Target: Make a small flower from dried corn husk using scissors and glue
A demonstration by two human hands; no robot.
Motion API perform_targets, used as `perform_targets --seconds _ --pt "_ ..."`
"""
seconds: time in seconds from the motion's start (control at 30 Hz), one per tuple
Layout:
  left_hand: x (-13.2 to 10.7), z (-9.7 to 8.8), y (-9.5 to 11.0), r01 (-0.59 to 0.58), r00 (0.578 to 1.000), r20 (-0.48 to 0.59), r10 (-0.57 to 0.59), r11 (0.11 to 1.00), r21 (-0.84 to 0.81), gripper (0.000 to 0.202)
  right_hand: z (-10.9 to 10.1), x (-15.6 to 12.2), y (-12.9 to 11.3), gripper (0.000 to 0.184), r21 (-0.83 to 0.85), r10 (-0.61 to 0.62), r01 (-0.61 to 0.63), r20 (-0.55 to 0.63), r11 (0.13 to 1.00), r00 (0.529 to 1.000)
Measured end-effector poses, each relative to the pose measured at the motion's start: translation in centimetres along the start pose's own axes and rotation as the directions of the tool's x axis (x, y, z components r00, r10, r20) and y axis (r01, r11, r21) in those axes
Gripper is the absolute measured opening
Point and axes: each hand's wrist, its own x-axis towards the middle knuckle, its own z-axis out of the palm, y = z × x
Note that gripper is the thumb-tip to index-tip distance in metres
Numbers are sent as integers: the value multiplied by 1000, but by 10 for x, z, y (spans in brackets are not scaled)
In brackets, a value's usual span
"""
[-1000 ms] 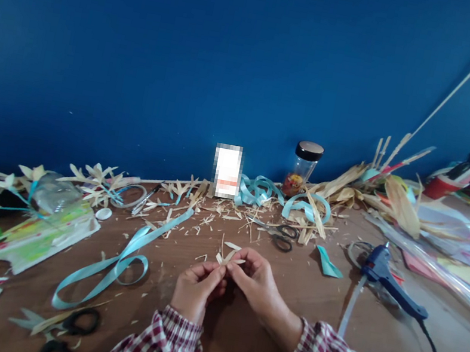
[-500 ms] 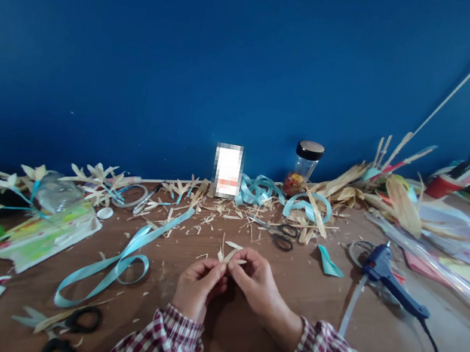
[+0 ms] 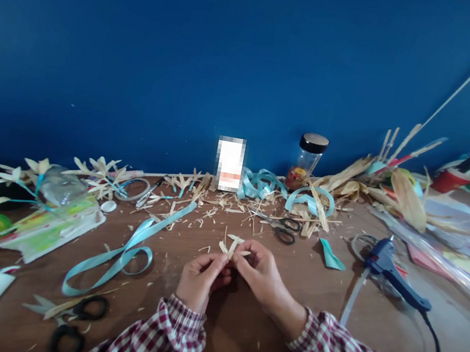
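Observation:
Low over the brown table, my left hand [image 3: 200, 279] pinches the base of a small pale corn-husk flower [image 3: 232, 247] between thumb and fingers. Its narrow petals fan out above the fingertips. From the other side my right hand [image 3: 261, 271] closes thumb and forefinger on one petal that points right. The lower end of the flower is hidden by my fingers. Nearest on the left lies a loop of light blue ribbon [image 3: 130, 252]. Black-handled scissors [image 3: 71, 317] rest open at the lower left, with a husk strip across them.
A blue glue gun [image 3: 397, 274] with its cord lies to the right, near a teal scrap [image 3: 331, 255]. Behind are more scissors [image 3: 286, 230], husk scraps, and a black-lidded jar [image 3: 305, 163]. Finished husk flowers [image 3: 101, 174] with blue stems lie at the back left.
The view has tilted slightly, so the table things sit a little higher and farther right. Both hands keep their pinch on the flower, whose petals now stand more spread.

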Motion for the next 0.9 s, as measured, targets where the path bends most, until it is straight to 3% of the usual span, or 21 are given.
perform_targets --seconds 0.2,0.47,0.9 --pt "1 -3 -5 -39 999 14 38 997 66 29 -1 0 1 14 8 8 -8 12 1000 1000" --pt "-1 -2 3 -15 1000 21 15 1000 2 33 -2 -1 0 13 12 0 -1 84 1000 996" --pt "8 -6 -8 -43 999 -13 43 998 35 27 -4 -1 6 3 -194 -98 126 146 973 984"
